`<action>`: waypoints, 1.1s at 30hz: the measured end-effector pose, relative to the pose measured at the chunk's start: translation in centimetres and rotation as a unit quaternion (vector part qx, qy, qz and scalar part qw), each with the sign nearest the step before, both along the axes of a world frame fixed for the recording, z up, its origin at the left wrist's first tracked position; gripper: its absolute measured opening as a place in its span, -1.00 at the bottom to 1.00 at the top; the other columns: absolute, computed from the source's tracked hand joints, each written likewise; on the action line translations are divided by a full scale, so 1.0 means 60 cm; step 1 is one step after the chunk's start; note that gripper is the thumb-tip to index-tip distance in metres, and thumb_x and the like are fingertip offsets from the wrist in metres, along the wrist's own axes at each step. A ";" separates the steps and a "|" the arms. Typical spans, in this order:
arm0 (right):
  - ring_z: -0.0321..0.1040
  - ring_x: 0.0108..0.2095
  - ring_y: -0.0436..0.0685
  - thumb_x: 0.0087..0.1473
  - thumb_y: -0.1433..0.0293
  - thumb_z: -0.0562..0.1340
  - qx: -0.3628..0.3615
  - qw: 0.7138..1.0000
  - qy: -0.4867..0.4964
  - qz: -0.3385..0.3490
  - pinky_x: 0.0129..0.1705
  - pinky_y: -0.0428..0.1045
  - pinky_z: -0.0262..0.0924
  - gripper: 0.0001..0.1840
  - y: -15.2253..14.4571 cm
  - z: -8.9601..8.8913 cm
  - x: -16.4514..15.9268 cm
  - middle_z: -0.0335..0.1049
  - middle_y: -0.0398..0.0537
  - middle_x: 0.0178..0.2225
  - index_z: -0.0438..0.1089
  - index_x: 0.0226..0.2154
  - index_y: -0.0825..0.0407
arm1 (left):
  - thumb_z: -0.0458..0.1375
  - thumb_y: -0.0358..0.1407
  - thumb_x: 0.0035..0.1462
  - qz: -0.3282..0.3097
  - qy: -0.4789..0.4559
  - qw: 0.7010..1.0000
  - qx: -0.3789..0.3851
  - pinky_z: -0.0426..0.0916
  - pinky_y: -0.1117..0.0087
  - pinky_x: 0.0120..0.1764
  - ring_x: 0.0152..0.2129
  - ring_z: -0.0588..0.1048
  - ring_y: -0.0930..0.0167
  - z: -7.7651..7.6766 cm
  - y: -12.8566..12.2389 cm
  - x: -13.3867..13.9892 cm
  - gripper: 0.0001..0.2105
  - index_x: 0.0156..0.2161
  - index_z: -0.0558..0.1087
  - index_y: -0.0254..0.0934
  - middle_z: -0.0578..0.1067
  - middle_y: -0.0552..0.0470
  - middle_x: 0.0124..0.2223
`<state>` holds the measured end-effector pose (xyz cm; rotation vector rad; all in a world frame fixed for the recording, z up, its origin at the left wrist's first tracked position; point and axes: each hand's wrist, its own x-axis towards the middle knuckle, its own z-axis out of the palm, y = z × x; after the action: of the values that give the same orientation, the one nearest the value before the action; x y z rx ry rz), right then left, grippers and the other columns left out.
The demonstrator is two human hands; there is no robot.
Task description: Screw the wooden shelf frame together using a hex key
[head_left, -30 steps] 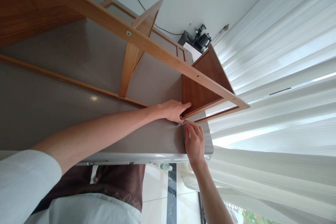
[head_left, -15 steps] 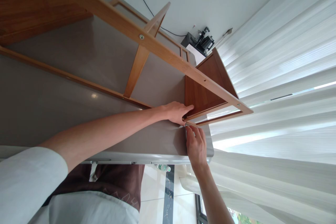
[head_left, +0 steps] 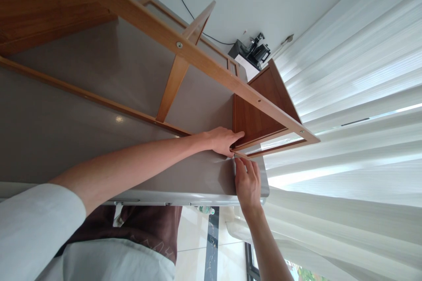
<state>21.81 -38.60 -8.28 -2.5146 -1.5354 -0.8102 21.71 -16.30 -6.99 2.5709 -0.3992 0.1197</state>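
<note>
A wooden rack frame (head_left: 224,77) lies on its side on the grey table, with a brown wooden panel (head_left: 260,107) across its right end. My left hand (head_left: 222,140) is closed around the lower rail beside that panel, thumb resting against the panel's face. Just below it, my right hand (head_left: 247,180) has its fingertips pinched together at the rail's outer edge. A small thin piece shows at those fingertips, too little of it to name. A narrow crosspiece (head_left: 173,83) joins the upper and lower rails, and a screw head (head_left: 179,45) shows in the upper rail.
The grey tabletop (head_left: 132,66) ends at a rounded front edge near my body. Another wooden panel (head_left: 49,13) closes the rack's left end. White curtains (head_left: 356,149) hang at the right. A black kettle (head_left: 260,54) stands behind, and a bottle (head_left: 206,210) shows below the table.
Both hands keep their places at the rail; the right fingers have shifted very slightly. The whole view has moved a few pixels.
</note>
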 end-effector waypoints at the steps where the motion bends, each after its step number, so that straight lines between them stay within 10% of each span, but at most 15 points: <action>1: 0.36 -0.09 0.20 0.32 0.54 0.04 0.000 1.000 -0.001 0.000 -0.05 0.14 0.33 -0.66 0.000 0.000 0.000 0.49 0.08 -0.09 0.44 0.01 0.02 | 0.20 -0.07 0.05 0.000 0.001 1.000 0.000 0.28 0.32 -0.42 -0.27 0.59 0.16 0.000 0.000 0.000 -0.41 0.15 0.21 -0.24 0.61 -0.09 -0.18; 19: 0.36 -0.04 0.22 0.27 0.62 0.06 -0.045 0.999 0.021 -0.004 -0.03 0.14 0.30 -0.63 0.011 0.018 -0.005 0.49 0.11 -0.05 0.43 0.01 0.04 | 0.20 -0.05 0.05 0.003 -0.002 1.000 0.000 0.29 0.32 -0.42 -0.30 0.59 0.16 -0.001 0.000 0.001 -0.43 0.13 0.22 -0.22 0.61 -0.10 -0.18; 33: 0.37 -0.09 0.14 0.33 0.43 0.13 0.094 0.987 0.128 -0.038 -0.03 0.06 0.33 -0.77 0.007 -0.009 0.007 0.53 -0.01 -0.10 0.48 -0.08 0.01 | 0.19 -0.05 0.06 0.003 0.006 1.000 0.004 0.27 0.33 -0.41 -0.28 0.59 0.17 0.005 0.001 -0.004 -0.43 0.13 0.22 -0.22 0.60 -0.09 -0.17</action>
<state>22.20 -38.18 -8.83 -2.4376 -1.2293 -0.5812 21.49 -16.26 -6.71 2.5802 -0.3887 0.1061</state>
